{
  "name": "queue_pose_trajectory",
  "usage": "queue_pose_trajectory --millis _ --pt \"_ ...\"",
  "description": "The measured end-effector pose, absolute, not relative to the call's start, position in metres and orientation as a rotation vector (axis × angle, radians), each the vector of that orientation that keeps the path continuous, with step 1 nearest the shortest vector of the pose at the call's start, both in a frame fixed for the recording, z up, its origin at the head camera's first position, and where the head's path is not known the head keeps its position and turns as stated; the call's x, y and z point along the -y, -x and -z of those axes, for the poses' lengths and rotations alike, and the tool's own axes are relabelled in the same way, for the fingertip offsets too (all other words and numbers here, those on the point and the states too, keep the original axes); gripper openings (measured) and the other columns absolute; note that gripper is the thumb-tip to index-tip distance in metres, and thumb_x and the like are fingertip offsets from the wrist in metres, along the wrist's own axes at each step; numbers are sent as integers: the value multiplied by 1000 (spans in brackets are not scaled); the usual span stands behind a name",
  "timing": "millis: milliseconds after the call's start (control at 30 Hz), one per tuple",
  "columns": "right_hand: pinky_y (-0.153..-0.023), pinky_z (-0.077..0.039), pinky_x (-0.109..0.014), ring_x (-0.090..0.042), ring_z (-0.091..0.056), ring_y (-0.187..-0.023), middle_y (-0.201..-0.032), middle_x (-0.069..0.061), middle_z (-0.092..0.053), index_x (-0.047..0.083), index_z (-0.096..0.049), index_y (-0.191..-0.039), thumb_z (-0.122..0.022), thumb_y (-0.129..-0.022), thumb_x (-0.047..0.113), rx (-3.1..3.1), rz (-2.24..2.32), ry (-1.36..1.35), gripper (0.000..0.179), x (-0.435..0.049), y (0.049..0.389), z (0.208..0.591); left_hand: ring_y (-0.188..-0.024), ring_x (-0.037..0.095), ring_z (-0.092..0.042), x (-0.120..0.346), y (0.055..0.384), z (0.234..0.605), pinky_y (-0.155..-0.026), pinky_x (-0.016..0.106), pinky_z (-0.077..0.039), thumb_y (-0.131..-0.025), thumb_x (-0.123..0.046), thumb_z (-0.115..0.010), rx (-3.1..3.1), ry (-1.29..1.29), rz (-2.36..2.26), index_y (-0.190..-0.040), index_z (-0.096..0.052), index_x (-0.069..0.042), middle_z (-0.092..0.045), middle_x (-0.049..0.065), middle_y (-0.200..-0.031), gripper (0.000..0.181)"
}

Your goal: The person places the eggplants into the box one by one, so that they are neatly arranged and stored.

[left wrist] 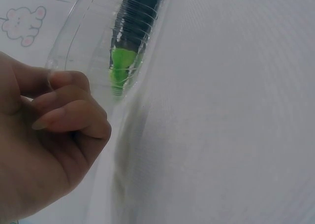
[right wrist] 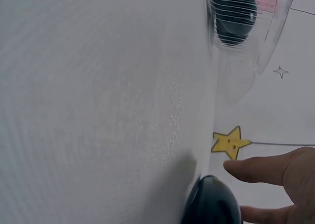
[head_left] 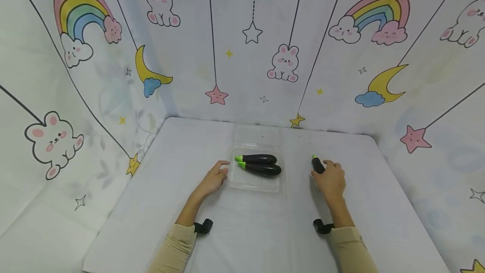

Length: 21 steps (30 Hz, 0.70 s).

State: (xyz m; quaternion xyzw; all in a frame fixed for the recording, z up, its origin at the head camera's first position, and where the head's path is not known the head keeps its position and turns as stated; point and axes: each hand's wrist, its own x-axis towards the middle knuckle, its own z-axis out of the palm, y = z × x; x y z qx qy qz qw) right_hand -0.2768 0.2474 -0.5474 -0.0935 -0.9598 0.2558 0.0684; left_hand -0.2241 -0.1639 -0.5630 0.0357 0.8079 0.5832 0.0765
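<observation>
A clear plastic clamshell box [head_left: 251, 183] lies on the table with its lid folded back. Inside it, two dark eggplants [head_left: 261, 169] with green tips lie side by side. My left hand [head_left: 215, 179] is at the box's left edge; in the left wrist view its thumb and finger pinch the rim. A third eggplant [head_left: 318, 165] rests on the table to the right of the box, partly hidden by my right hand [head_left: 331, 180]. In the right wrist view, that hand's fingers are spread around the eggplant's rounded end, with one fingertip apart from it.
The white tabletop [head_left: 242, 231] reaches back to a printed fabric wall [head_left: 242, 66]. The open lid [head_left: 257, 135] lies toward that wall. Black wrist mounts [head_left: 203, 226] stick out from both forearms.
</observation>
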Motion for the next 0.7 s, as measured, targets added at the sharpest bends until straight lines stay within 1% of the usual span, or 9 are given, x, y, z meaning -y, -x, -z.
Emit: queue_pose_trajectory --millis 133,200,367,500,600,700 --pt "-84 -50 -62 -54 -50 -119 -138 -37 -47 -4 -50 -147 -76 -92 31 2930 -791 317 70 -251 275 548 -59 13 -39 164 224 562 -53 24 -33 -113 -18 -41 -2420 -109 -1745 -152 -43 0 -51 2 -73 42" --pt "-82 -51 -62 -53 -53 -116 -135 -37 -49 -5 -51 -147 -75 -92 30 2931 -795 321 69 -253 275 548 -59 13 -39 164 224 562 -52 24 -33 -113 -18 -42 -2420 -106 -1748 -151 -44 -1 -52 4 -74 42" --pt "-69 -55 -56 -51 -64 -102 -124 -37 -60 -7 -52 -144 -74 -91 28 2921 -786 317 67 -258 274 550 -58 13 -40 165 224 561 -51 24 -34 -113 -19 -44 -2421 -101 -1746 -151 -45 -1 -54 6 -75 42" --pt "-64 -54 -51 -48 -68 -96 -123 -35 -65 -7 -53 -144 -72 -92 29 2931 -784 328 66 -260 274 551 -58 13 -39 165 224 561 -51 24 -34 -113 -19 -43 -2415 -105 -1748 -152 -44 -1 -54 6 -75 43" --pt "-63 -54 -50 -48 -69 -95 -124 -34 -65 -6 -54 -143 -71 -92 29 2938 -795 338 65 -260 274 551 -58 13 -39 165 224 561 -51 25 -34 -113 -19 -43 -2410 -107 -1755 -152 -43 0 -54 7 -75 43" --pt "-64 -53 -52 -49 -69 -95 -125 -34 -64 -6 -55 -142 -71 -92 29 2945 -804 341 62 -261 274 552 -57 13 -39 165 224 561 -51 25 -34 -113 -19 -42 -2407 -101 -1759 -152 -43 0 -54 8 -75 43"
